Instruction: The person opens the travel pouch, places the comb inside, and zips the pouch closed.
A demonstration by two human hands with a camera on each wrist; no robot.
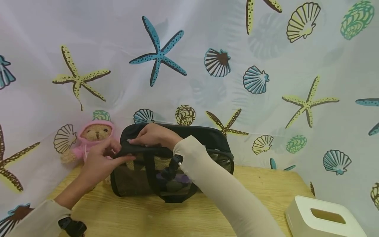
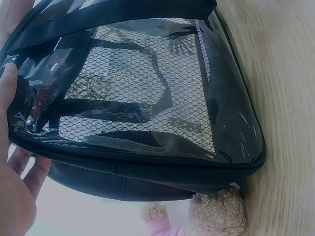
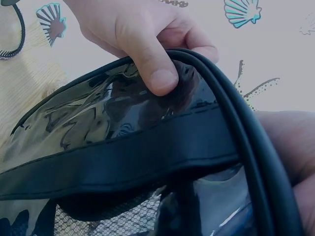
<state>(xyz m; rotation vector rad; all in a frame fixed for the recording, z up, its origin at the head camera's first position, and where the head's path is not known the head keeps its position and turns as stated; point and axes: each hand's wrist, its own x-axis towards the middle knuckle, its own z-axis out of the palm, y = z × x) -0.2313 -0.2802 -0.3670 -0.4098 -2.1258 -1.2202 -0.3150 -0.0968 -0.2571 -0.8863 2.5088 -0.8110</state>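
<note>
A black bag (image 1: 133, 184) with see-through sides, mesh and dark straps stands on the wooden table; its dark lid (image 1: 207, 135) rises at the back. My left hand (image 1: 102, 161) grips the bag's upper left corner, the thumb on the clear panel and the other fingers behind the rim, as the right wrist view shows. Over the same corner, my right hand (image 1: 157, 135) pinches what looks like a small pale zip pull at the top edge. In the right wrist view its fingertips are hidden behind the rim. Purple and dark items (image 1: 180, 179) show dimly through the front panel.
A teddy bear (image 1: 96, 133) in a pink hood sits behind the bag's left end. A white tissue box (image 1: 322, 217) with a slot on top stands at the table's front right. Behind everything hangs a curtain (image 1: 189, 65) printed with shells and starfish.
</note>
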